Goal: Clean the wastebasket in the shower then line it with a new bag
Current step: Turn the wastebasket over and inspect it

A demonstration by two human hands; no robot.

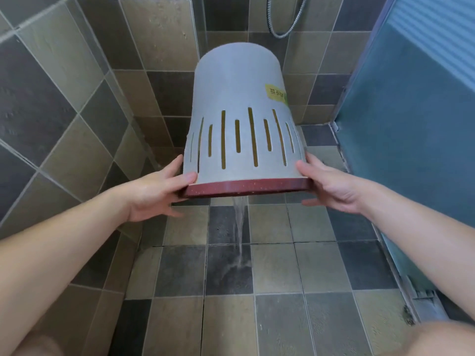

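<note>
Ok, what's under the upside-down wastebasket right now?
Beneath the wastebasket, a water stream falls from its red rim onto the tiled floor. Its inside is hidden.

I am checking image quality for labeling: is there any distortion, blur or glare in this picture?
Head view: wide-angle bending curves the tile lines near the edges; the wastebasket and both hands, left hand and right hand, look sharp; the falling water is streaked; the bottom corners are blurred; light is soft, without strong glare.
</note>
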